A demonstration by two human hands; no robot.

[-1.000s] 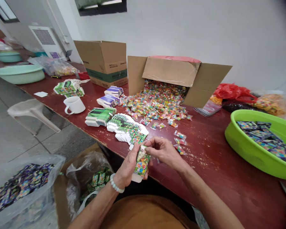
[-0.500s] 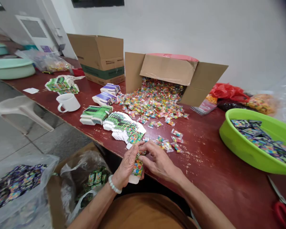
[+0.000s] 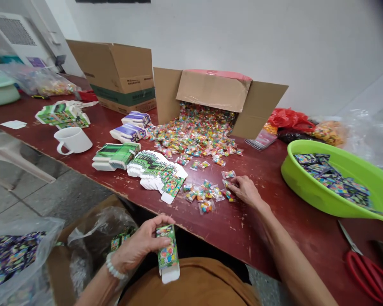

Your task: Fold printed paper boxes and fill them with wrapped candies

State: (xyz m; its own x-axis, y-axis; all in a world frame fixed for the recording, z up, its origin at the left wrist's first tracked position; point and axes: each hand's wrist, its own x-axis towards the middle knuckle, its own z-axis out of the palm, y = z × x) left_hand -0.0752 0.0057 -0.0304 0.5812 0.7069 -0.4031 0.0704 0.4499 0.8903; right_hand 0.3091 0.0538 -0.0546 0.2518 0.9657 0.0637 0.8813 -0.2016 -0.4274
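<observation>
My left hand (image 3: 137, 247) is closed round a small green printed carton (image 3: 167, 255), held over my lap below the table edge, its white flap pointing down. My right hand (image 3: 246, 190) rests on the red-brown table (image 3: 274, 221), fingertips pinching at a small clear candy packet (image 3: 229, 194). Several more loose candy packets (image 3: 201, 194) lie just left of that hand. A fanned pile of flat green cartons (image 3: 156, 172) sits beyond them.
A tipped cardboard box (image 3: 217, 95) spills a heap of candy packets (image 3: 196, 136). A lime basin (image 3: 338, 187) of dark packets stands right, red scissors (image 3: 368, 267) near it. A white mug (image 3: 72, 140), carton stacks and an upright cardboard box (image 3: 118, 76) stand left. Bags of cartons sit below.
My hands have parted: the left lowered the green carton toward my lap, the right reached forward to the loose packets on the table. The view has shifted right.
</observation>
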